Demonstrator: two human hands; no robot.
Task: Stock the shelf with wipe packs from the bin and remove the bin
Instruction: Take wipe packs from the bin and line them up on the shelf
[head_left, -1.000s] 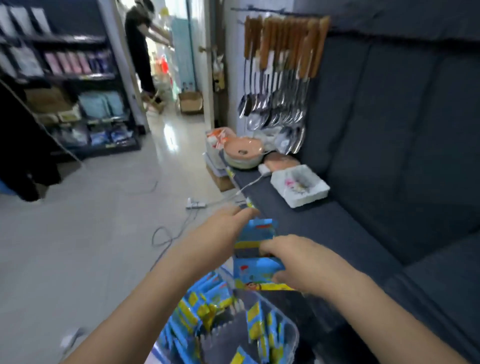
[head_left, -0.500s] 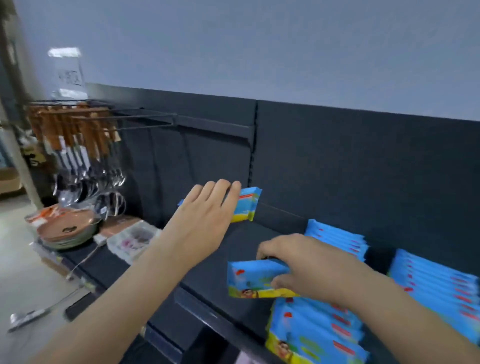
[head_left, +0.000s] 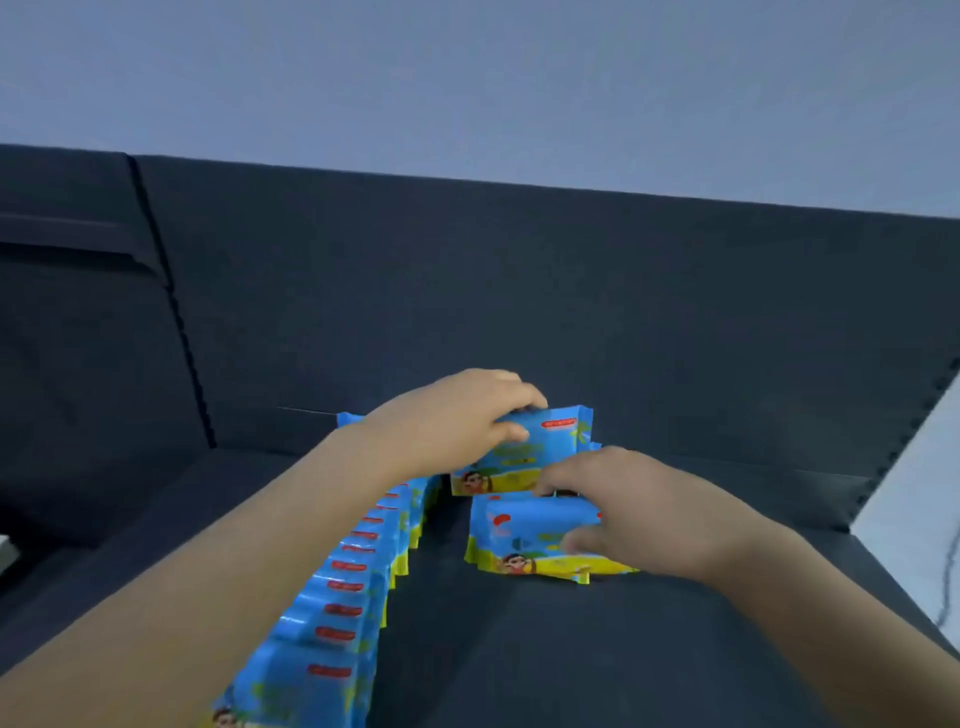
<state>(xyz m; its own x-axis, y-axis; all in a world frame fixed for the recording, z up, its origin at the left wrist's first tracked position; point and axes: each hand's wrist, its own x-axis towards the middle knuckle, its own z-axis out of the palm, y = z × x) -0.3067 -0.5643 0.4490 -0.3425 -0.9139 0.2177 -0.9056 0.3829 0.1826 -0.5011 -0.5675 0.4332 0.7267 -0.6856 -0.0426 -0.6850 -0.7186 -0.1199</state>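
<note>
The left hand (head_left: 457, 421) curls over the rear wipe pack (head_left: 545, 441), which stands on edge at the shelf's (head_left: 519, 654) 12 o'clock. The right hand (head_left: 644, 512) grips the front wipe pack (head_left: 519, 540), just toward 6. Both seem upright, though blur hides their footing. Let go carelessly, either could topple forward or knock the row of packs (head_left: 343, 587) at 9 o'clock.

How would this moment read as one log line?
left hand: grips rear wipe pack | right hand: grips front wipe pack | row of packs: alongside, on shelf | bin: not in view
</note>
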